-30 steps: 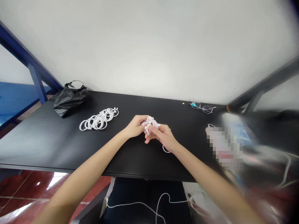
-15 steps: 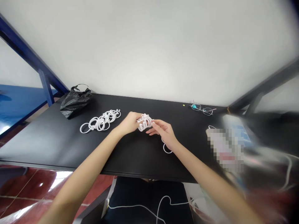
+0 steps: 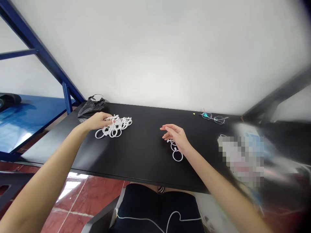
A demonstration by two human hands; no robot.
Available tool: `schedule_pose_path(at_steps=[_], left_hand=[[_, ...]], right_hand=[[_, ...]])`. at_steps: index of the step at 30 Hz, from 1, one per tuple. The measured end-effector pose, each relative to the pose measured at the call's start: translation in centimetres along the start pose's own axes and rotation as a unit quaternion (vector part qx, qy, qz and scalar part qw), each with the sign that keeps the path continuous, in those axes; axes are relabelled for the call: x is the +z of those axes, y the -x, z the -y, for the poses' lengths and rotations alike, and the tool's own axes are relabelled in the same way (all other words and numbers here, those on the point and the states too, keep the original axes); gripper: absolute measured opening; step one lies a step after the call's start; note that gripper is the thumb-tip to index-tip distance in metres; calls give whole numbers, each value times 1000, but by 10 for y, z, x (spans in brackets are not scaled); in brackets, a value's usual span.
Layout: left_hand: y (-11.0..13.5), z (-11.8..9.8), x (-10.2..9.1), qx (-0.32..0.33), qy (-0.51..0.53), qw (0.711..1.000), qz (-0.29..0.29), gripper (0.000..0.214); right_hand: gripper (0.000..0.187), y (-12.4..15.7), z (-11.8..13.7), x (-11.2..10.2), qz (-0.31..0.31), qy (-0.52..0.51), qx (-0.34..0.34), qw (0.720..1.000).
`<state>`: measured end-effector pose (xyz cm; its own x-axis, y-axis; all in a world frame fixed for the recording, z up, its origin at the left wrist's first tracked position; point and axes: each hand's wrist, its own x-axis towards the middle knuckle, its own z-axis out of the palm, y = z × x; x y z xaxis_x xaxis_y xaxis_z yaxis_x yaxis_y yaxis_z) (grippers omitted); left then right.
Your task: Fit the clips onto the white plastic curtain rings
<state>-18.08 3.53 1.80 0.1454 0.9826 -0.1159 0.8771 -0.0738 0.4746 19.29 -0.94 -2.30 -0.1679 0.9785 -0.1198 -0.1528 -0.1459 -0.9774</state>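
A pile of white plastic rings, which look like curtain rings [image 3: 116, 132], lies on the black table [image 3: 143, 155] at the left. Over the near left part of this pile, my left hand [image 3: 97, 121] has its fingers closed around a bunch of the same rings, and the held ones blend with those beneath. My right hand [image 3: 177, 136] hovers over the middle right of the table, its fingers loosely bent and apart, with nothing visible in them. Just below that hand lie a few more white rings [image 3: 178, 156], partly covered by it.
A crumpled black plastic bag [image 3: 91, 107] stands behind my left hand. Eyeglasses [image 3: 213, 118] rest near the wall, beside a small yellowish scrap [image 3: 194, 113]. Blurred plastic packaging [image 3: 252, 139] occupies the right side. A white cable [image 3: 143, 219] crosses my lap.
My left hand has carried the bunch of rings leftward from the middle to the pile. My right hand has parted from the bunch and stayed near its place. The view has shifted slightly left.
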Motion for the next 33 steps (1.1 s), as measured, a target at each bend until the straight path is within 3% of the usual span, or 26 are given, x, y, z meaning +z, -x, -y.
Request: schedule_pose_path(at_steps=[3,6,10,14,17,22,25,28,31,33], left_hand=[[1,1,6,32,-79,996,15,41],[6,2,6,20,-77,997,22,46],[15,3,0,1,-39,999,33,69],[23,3,-4,5,-61,997,55,68],[27,3,-1,6,-82,995,48,64],[47,-5,11,77,-118,989,-42,57],[69,-26,25,102,-74,990,-67,48],[81,-62,51,143,18,988,-49,36],[67,-103,86,256,65,964,-12,27],[46,-126,109,301,84,950,16,27]], right_hand=[[31,-5,7,-10,-29,-13,-17,999],[32,-10,16,-23,-47,-3,-30,998],[35,-12,31,-51,41,178,-33,983],[33,-4,45,-71,161,382,-13,910],[36,5,47,-68,227,447,-3,865],[29,13,36,-50,195,589,-43,783],[20,11,29,-45,175,623,-52,761],[11,7,24,-41,155,637,-72,752],[7,1,20,-37,144,627,-99,759],[6,-3,16,-37,126,593,-116,787]])
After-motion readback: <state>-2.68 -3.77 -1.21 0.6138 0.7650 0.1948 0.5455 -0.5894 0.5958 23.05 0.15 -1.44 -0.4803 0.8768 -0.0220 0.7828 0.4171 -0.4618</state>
